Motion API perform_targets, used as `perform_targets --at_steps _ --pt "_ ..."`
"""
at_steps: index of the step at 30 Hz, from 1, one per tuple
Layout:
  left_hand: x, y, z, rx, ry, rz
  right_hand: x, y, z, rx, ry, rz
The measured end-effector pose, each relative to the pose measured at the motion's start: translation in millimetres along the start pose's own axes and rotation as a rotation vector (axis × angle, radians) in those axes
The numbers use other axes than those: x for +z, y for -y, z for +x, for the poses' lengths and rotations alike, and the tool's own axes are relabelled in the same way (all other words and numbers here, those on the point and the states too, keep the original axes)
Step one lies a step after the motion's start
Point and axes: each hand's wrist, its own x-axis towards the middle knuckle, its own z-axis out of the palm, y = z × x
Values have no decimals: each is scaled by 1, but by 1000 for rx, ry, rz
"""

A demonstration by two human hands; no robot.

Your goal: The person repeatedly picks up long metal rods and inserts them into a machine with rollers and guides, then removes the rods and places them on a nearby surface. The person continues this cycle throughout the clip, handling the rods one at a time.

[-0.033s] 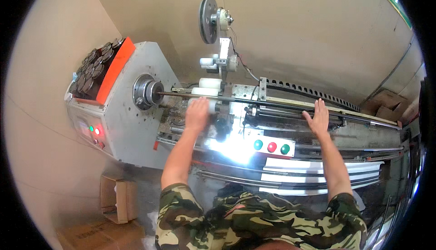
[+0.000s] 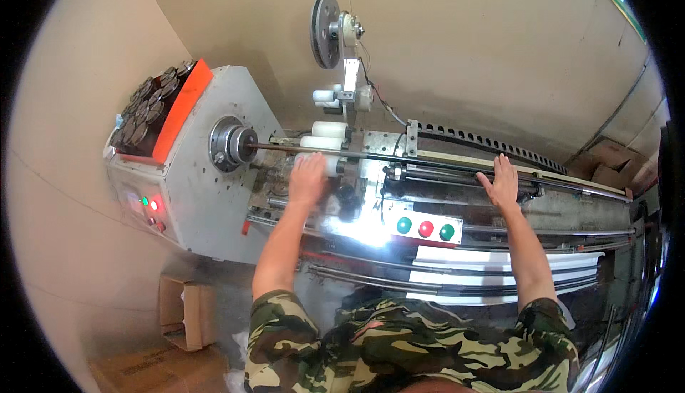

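A long thin dark rod (image 2: 385, 156) runs from the round metal chuck (image 2: 243, 145) of a lathe-like machine toward the far right. At the white rollers (image 2: 320, 142), my left hand (image 2: 308, 173) lies palm down with its fingers stretched toward the rod; the hand is slightly blurred. My right hand (image 2: 503, 182) is flat, fingers straight and thumb apart, its palm over the rod farther right. Neither hand closes around anything that shows. Whether the palms press on the rod is hidden beneath them.
A control box (image 2: 426, 229) with green and red buttons sits in front of the machine bed. Nearer me, several metal rods (image 2: 357, 279) lie partly over white sheeting. A grooved wheel (image 2: 325, 31) stands above the rollers. An open cardboard box (image 2: 187, 312) is at lower left.
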Motion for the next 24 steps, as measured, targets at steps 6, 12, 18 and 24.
perform_targets --at_steps 6,12,18,24 --pt "-37 -34 -98 -391 -63 0 -18 -7 -2 -45 63 24" --pt "-6 -74 -306 -1114 -51 -3 -26 -10 -12 -139 -77 67" --pt "34 -96 -572 -1038 1033 -145 -17 -2 -11 -160 -168 123" --pt "41 -139 -563 -371 1002 -316 -29 23 -7 -124 -149 90"
